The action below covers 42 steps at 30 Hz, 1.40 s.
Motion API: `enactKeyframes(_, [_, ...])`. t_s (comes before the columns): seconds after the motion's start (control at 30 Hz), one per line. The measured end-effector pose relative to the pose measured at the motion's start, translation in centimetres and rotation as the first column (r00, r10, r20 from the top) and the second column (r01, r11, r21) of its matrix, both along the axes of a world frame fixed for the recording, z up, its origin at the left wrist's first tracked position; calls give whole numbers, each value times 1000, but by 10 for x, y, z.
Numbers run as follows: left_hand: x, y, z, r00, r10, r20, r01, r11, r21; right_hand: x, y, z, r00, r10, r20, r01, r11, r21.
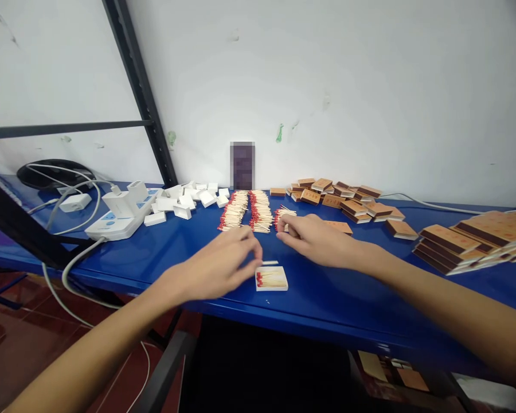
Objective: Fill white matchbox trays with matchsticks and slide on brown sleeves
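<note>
1 tray (272,288) by L grip (235,256), nr tbl-edge (284,322).

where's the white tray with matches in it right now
In the head view, the white tray lies just right of the left hand, near the front edge of the blue table, with loose matches beyond it.

The bare left hand (227,261) is covering the left end of a slim pale stick (270,263), obscuring any grip. The bare right hand (312,236) is hiding part of a small pile of red-headed wooden matches (286,213) and partly blocking an orange-brown cardboard matchbox (340,228). Pixelation is blurring a dark upright rectangle (242,166) at the far white wall (370,86). A stack of orange-brown cardboard boxes (501,226) and the right forearm (434,298) are being cut off by the right edge, the left forearm (112,338) by the bottom.
</note>
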State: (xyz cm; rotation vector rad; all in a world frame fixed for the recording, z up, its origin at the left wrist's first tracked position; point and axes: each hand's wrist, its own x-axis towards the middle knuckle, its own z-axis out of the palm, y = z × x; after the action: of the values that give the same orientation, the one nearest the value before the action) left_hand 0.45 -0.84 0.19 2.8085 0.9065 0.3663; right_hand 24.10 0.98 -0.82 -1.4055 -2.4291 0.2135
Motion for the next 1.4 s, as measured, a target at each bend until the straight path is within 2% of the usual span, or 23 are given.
enactKeyframes(0.1, [11, -14, -1, 999, 11, -46, -8, 998, 67, -5, 24, -14, 998, 27, 55, -31, 997, 73])
enactKeyframes(0.17, [10, -6, -3, 995, 68, -68, -55, 984, 172, -11, 33, -21, 993, 35, 112, -46, 994, 99])
enactKeyframes(0.3, [-12, 38, -9, 942, 293, -162, -220, 907, 358, -19, 40, -27, 972, 1, 233, -31, 992, 124])
enactKeyframes(0.4, [-31, 67, -14, 875, 394, -280, -246, 862, 444, -21, 40, -27, 964, -19, 266, -11, 994, 112])
enactKeyframes(0.53, [-41, 80, -20, 887, 367, -281, -215, 866, 450, -21, 37, -24, 953, -38, 299, 8, 995, 101])
enactKeyframes(0.7, [-41, 78, -22, 900, 334, -279, -189, 877, 442, -23, 29, -20, 922, -58, 383, 24, 995, 93])
enactKeyframes(0.93, [-38, 75, -21, 887, 340, -313, -147, 850, 506, -25, 26, -21, 913, -53, 406, -3, 991, 136])
enactKeyframes(1.07, [-39, 74, -22, 896, 322, -305, -146, 864, 483, -22, 28, -21, 939, -57, 340, 6, 988, 152])
enactKeyframes(1.17, [-43, 74, -24, 922, 282, -265, -148, 890, 431, -17, 23, -19, 965, -20, 260, -10, 994, 113])
enactKeyframes(1.3, [-49, 75, -26, 948, 241, -210, -156, 923, 353, -10, 1, -5, 992, 47, 117, -52, 998, 34])
enactKeyframes(1.4, [-49, 77, -26, 949, 226, -220, -153, 940, 304, -8, -24, 10, 988, 140, 61, -138, 990, -34])
